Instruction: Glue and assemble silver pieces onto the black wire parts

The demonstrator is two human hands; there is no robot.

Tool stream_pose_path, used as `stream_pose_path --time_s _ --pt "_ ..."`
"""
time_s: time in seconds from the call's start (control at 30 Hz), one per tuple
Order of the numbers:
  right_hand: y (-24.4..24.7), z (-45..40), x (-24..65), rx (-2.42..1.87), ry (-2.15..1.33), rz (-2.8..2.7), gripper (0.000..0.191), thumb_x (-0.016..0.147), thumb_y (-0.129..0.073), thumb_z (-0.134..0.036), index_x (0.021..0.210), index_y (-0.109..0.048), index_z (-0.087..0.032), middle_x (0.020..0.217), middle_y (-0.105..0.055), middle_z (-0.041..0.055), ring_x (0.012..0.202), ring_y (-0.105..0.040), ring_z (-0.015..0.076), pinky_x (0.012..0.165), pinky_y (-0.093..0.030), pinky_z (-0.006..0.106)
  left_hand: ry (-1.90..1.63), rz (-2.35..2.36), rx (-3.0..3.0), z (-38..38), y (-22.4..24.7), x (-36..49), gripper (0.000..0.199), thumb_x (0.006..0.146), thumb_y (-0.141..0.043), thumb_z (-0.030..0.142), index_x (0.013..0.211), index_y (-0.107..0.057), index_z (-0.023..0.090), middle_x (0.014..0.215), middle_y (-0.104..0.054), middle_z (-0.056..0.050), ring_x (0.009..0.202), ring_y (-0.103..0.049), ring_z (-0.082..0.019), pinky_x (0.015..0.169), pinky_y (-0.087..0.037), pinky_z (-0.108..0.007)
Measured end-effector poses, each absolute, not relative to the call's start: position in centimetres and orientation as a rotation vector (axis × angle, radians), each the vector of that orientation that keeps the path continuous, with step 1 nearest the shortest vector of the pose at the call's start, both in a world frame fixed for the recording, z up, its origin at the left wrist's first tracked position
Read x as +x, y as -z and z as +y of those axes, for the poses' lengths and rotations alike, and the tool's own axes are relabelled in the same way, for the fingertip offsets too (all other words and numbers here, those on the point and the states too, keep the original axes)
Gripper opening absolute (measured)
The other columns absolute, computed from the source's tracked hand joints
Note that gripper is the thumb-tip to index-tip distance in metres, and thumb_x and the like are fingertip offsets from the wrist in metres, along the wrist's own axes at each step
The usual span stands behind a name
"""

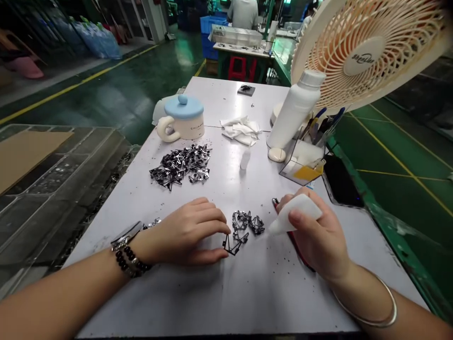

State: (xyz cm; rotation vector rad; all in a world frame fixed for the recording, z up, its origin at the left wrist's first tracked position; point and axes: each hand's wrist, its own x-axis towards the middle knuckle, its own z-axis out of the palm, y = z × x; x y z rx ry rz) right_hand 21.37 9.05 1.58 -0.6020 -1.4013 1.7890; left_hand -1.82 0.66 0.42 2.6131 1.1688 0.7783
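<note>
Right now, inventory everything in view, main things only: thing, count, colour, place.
Small parts: many, black, left and centre
Squeeze bottle: one, white, front right
Tool: one, red, front right
Mug: one, cream, blue-lidded, back left
Tissues: count unclear, white, back centre
Small bottle: one, translucent, centre
Large bottle: one, white, back right
Pen holder: one, clear, right
Phone: one, black, right edge
Fan: one, cream, upper right
Table: one, white, centre
Crates: count unclear, blue, background
Left hand: one, bare, at small parts
Right hand: one, bare, holding squeeze bottle

I counted one squeeze bottle (306, 206), one large heap of black parts (180, 164), one lidded mug (188, 125), one fan (364, 55), one phone (342, 182), one tall bottle (294, 111) and one small vial (245, 159).
</note>
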Motion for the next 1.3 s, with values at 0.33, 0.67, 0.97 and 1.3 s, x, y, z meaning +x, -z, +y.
stream_pose_path --time_s 0.33,0.67,0.97,1.3 --pt "-1.05 8.37 21.19 -0.597 -1.671 -1.583 0.015 0.082 -0.06 -0.027 0.075 -0.047 -0.022 0.065 -0.048 -0.0021 0.057 -0.042 0.0114 0.051 -0.033 0.026 -0.836 1.172 2.621 0.7 -0.39 -1.79 0.024 0.079 -0.063 0.031 0.095 -0.057 0.015 0.085 -0.062 -0.008 0.074 -0.054 -0.017 0.068 -0.043 -0.033" --pt "-1.27 8.17 21.3 -0.644 -1.674 -1.619 0.015 0.082 -0.06 -0.028 0.075 -0.048 -0.024 0.068 -0.049 -0.0007 0.06 -0.044 0.0132 0.053 -0.033 0.029 -0.824 1.175 2.628 0.78 -0.85 -1.61 0.024 0.079 -0.063 0.031 0.094 -0.058 0.014 0.084 -0.063 -0.009 0.073 -0.055 -0.017 0.067 -0.044 -0.033" --pt "-1.38 8.14 21.18 -0.616 -1.7 -1.615 0.015 0.083 -0.06 -0.026 0.075 -0.047 -0.024 0.071 -0.047 -0.0008 0.063 -0.043 0.0129 0.055 -0.032 0.029 -0.855 1.163 2.613 0.87 -0.7 -1.65 0.025 0.078 -0.065 0.03 0.094 -0.058 0.013 0.085 -0.063 -0.009 0.073 -0.055 -0.018 0.067 -0.043 -0.033" --pt "-1.41 8.11 21.29 -0.614 -1.687 -1.614 0.014 0.083 -0.059 -0.025 0.075 -0.047 -0.024 0.07 -0.049 -0.0011 0.062 -0.044 0.0133 0.055 -0.033 0.028 -0.843 1.185 2.621 0.66 -0.99 -1.57 0.023 0.08 -0.061 0.032 0.096 -0.057 0.014 0.084 -0.063 -0.008 0.073 -0.056 -0.017 0.067 -0.044 -0.033"
